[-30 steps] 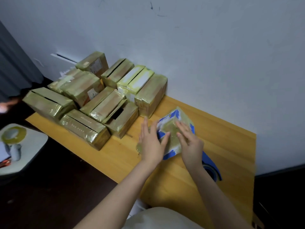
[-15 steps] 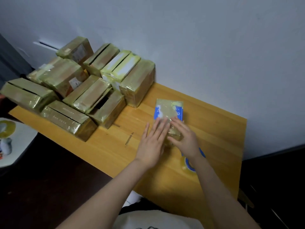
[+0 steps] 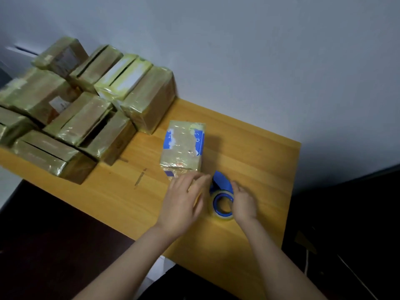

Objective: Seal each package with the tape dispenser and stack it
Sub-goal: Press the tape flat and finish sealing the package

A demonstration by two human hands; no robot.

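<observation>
Here, taped package [image 3: 183,148] on table [image 3: 259,154], left hand [image 3: 184,202] fingers [image 3: 200,178] straight beside it, right hand [image 3: 243,204] gripping tape dispenser [image 3: 221,184].

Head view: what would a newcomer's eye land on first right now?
The blue-and-white package lies mid-table, glossy with tape. Just nearer, the left hand reaches its near end and the right hand is at the blue tape dispenser. A heap of taped boxes crowds the far left of the table.

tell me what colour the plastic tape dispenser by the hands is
Blue, holding a clear tape roll; the plastic tape dispenser shows best in the head view.
</observation>
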